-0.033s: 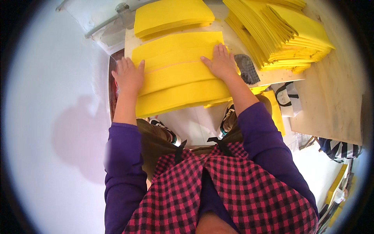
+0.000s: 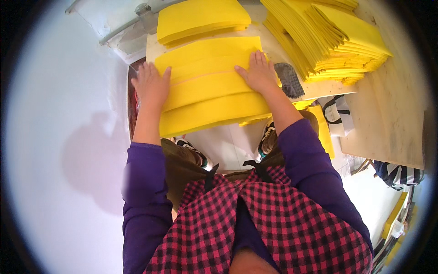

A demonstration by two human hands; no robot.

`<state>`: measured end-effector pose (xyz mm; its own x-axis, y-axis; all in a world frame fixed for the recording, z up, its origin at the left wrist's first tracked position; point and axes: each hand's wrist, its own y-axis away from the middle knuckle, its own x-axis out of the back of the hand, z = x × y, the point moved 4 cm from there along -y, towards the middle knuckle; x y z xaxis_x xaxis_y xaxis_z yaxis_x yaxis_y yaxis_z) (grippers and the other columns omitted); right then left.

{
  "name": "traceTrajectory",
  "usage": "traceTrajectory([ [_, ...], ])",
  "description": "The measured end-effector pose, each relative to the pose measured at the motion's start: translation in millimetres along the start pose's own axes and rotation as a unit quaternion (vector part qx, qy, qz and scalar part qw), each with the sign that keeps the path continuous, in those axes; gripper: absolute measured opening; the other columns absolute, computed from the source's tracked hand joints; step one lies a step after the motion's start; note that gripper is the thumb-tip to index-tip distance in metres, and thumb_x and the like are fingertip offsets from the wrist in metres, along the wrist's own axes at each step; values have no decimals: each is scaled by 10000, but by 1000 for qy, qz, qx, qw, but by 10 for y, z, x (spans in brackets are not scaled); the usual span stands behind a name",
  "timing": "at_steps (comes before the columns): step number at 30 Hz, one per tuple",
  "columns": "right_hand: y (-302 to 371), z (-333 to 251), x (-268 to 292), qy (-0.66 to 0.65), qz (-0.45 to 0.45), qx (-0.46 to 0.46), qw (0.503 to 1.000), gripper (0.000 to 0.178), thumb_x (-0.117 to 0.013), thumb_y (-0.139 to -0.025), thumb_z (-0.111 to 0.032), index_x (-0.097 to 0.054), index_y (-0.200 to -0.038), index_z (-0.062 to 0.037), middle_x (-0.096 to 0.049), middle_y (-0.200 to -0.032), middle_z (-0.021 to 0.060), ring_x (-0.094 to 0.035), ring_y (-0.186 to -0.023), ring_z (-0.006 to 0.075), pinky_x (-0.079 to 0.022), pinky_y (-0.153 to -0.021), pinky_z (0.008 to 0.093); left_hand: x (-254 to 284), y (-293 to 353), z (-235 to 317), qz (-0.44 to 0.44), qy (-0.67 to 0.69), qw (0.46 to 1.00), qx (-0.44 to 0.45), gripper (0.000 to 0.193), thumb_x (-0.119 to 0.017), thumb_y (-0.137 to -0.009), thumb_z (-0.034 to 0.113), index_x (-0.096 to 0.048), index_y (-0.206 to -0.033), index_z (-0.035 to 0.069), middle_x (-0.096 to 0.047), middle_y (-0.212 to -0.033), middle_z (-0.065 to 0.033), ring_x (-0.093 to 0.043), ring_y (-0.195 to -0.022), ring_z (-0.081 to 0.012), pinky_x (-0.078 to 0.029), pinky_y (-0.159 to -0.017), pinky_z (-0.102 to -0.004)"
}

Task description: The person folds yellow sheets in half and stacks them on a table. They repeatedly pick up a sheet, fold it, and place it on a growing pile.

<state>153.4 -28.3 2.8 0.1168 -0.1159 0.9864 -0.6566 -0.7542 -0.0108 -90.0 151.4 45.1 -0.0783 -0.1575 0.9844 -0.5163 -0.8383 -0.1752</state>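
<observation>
A broad piece of yellow felt-like fabric (image 2: 205,84) lies in front of me, creased across its width with a thin pale line along the middle. Its near edge hangs over the table's front. On its left edge rests my left hand (image 2: 152,84), palm down with the thumb held away from the other fingers. My right hand (image 2: 259,73) lies flat near its right edge, fingers stretched forward and thumb turned inward. Neither hand grips the cloth. Whether more layers lie under the top one, I cannot tell.
Behind the fabric is a folded yellow stack (image 2: 200,20). A taller pile of yellow folded pieces (image 2: 328,43) covers the right of the wooden table (image 2: 310,91). A dark textured pad (image 2: 288,81) lies beside my right hand. A glass jar (image 2: 145,16) stands far left; a white bag (image 2: 338,116) is below the table edge.
My left hand has shifted very slightly, its fingers a little higher and further right. My right hand and the fabric look the same.
</observation>
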Motion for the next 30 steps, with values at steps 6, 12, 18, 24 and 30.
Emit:
traceTrajectory([
  [6, 16, -27, 21, 11, 11, 13, 1000, 874, -289, -897, -651, -182, -1449, 17, -154, -1528, 170, -121, -1425, 272, -132, -1138, 446, -96, 19, 1051, -10, 94, 986, -138, 700, -294, -946, 523, -248, -1450, 40, -200, -1528, -116, -172, -1417, -256, -122, -1131, -501],
  [12, 21, -29, 9, 22, -1, 7, 1000, 872, -285, -896, -652, -163, -1457, 3, -136, -1535, 156, -105, -1429, 260, -118, -1140, 443, -386, 132, 747, -63, 123, 988, -71, 692, -309, -940, 510, -233, -1458, 57, -188, -1534, -102, -158, -1421, -247, -116, -1139, -472],
  [18, -15, -7, -13, 9, -3, 5, 1000, 836, -279, -909, -624, -161, -1462, -7, -127, -1541, 141, -99, -1432, 245, -112, -1142, 449, -455, 130, 106, -61, 84, 995, 9, 666, -316, -941, 491, -230, -1464, 87, -181, -1536, -105, -152, -1423, -247, -121, -1135, -490],
  [24, -178, 117, 116, -6, 27, 56, 998, 601, -418, -912, -470, -419, -1339, -48, -369, -1427, 126, -278, -1360, 268, -210, -1092, 510, -551, 204, -415, -57, 103, 990, 81, 608, -311, -951, 462, -273, -1451, 117, -271, -1503, -111, -234, -1394, -273, -175, -1101, -546],
  [30, -523, 47, 352, -28, 39, 162, 986, 341, -621, -774, -300, -655, -1067, -130, -635, -1118, 92, -561, -1096, 284, -431, -911, 457, -506, 233, -783, -12, 209, 976, 58, 560, -421, -942, 354, -297, -1434, 118, -310, -1480, -126, -259, -1376, -318, -213, -1065, -582],
])
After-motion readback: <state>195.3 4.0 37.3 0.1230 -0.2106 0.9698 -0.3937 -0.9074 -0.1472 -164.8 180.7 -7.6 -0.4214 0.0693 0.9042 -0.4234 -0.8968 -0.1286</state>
